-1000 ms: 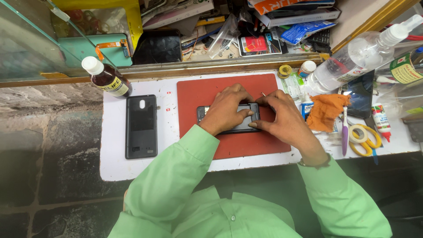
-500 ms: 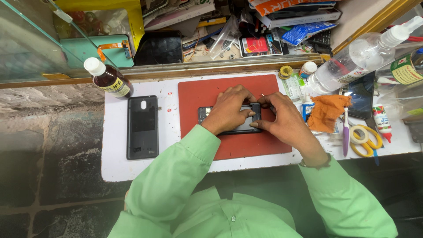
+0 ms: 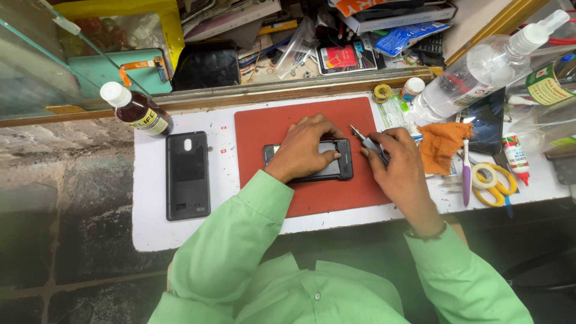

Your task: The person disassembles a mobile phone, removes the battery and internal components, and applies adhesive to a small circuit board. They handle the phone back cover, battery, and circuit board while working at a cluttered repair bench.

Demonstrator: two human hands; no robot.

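Phone [image 3: 327, 161] mid-mat, red margin [image 3: 264, 126] all around.

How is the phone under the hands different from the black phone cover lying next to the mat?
The phone lies sideways on the red mat, held by the left hand; the back cover lies lengthwise on the white board, untouched. The phone looks opened; the cover is smooth. Both are black.

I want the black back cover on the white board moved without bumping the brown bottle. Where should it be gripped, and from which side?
Grip the black back cover across its two long edges near the lower end, coming from above on the person's side. It lies flat and apart from other things, with its long axis pointing away from the person, and the brown bottle stands just beyond its far end.
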